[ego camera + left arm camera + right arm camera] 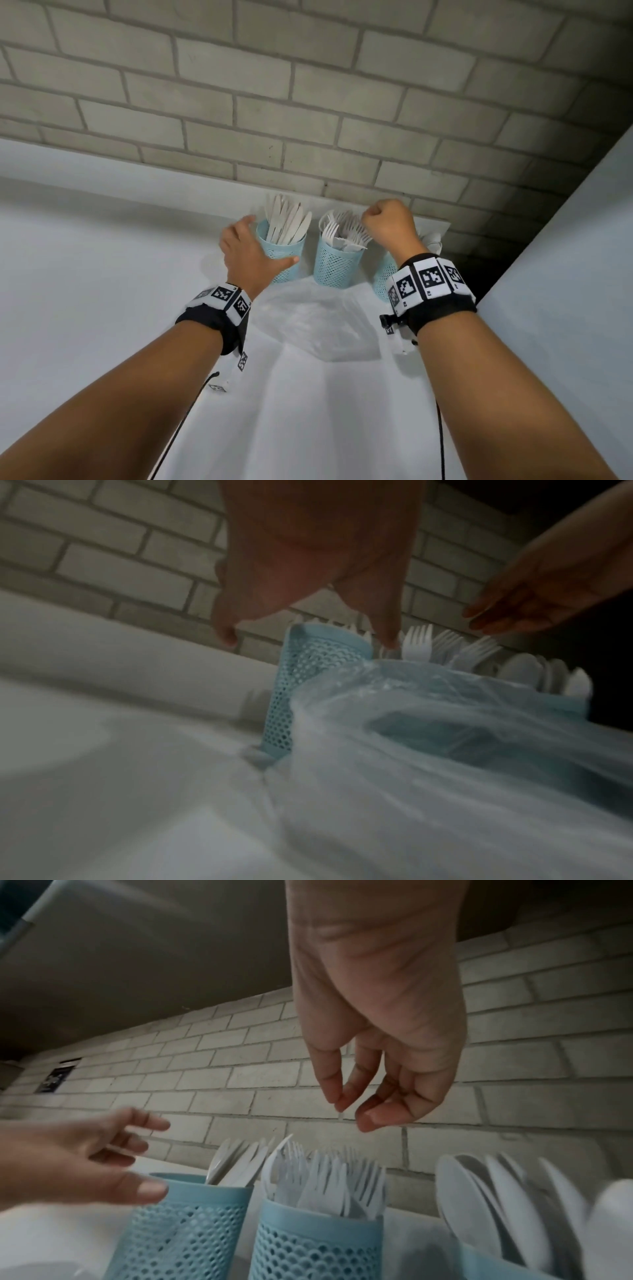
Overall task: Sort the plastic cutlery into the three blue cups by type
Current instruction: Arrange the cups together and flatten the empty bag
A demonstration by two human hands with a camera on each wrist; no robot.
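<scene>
Three blue mesh cups stand in a row against the brick wall. The left cup (pixel 286 263) holds knives (pixel 287 222), the middle cup (pixel 337 267) holds forks (pixel 346 229), and the right cup (pixel 383 279), half hidden by my right wrist, holds spoons (pixel 496 1199). My left hand (pixel 265 241) is spread around the left cup, thumb in front and fingers behind, without closing on it (pixel 150 1158). My right hand (pixel 352 1115) hangs just above the forks. Its fingers are loosely curled, with nothing between thumb and fingertips.
A crumpled clear plastic bag (pixel 318 325) lies on the white table (pixel 102 274) just in front of the cups. The brick wall (pixel 308 102) closes the back. A white panel (pixel 565 274) rises at the right, with a dark gap beside the right cup.
</scene>
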